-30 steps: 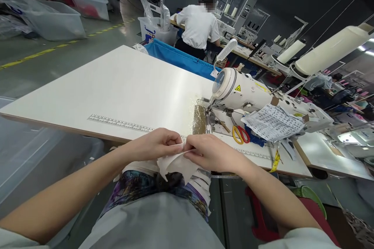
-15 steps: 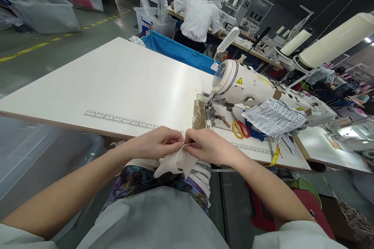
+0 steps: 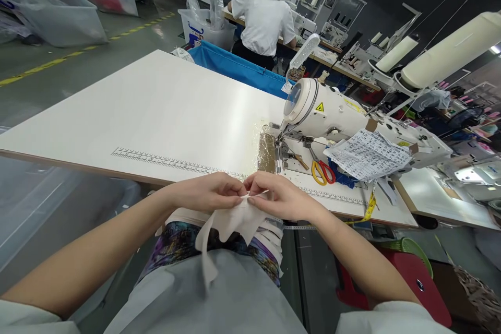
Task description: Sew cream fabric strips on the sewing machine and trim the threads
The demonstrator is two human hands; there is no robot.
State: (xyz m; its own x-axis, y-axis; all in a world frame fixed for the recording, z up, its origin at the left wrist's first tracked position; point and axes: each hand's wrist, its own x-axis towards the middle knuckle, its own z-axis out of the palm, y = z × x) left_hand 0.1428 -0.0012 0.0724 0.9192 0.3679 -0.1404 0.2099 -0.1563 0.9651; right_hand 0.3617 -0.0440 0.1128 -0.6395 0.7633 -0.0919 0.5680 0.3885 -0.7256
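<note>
Both hands meet at the near edge of the white table (image 3: 188, 109), above my lap. My left hand (image 3: 213, 191) pinches the top edge of a piece of white fabric (image 3: 235, 222) between thumb and fingers. Right beside it, my right hand (image 3: 276, 195) pinches the same edge, the fingertips of the two nearly touching. The fabric hangs below them, with a narrow strip dangling at its left. More pale cloth lies across my lap over a dark patterned garment (image 3: 176, 242).
A sewing machine (image 3: 332, 115) stands at the right of the table. Close to it are scissors (image 3: 321, 172), a handwritten paper (image 3: 368, 154) and a yellow tape measure (image 3: 370, 209). Behind the table hangs a blue cloth bin (image 3: 238, 69); a co-worker in white (image 3: 266, 18) sits beyond.
The fabric has been shifted in my fingers and now hangs lower and wider. A narrow strip of it has dropped at the left. Both hands have stayed nearly in place.
</note>
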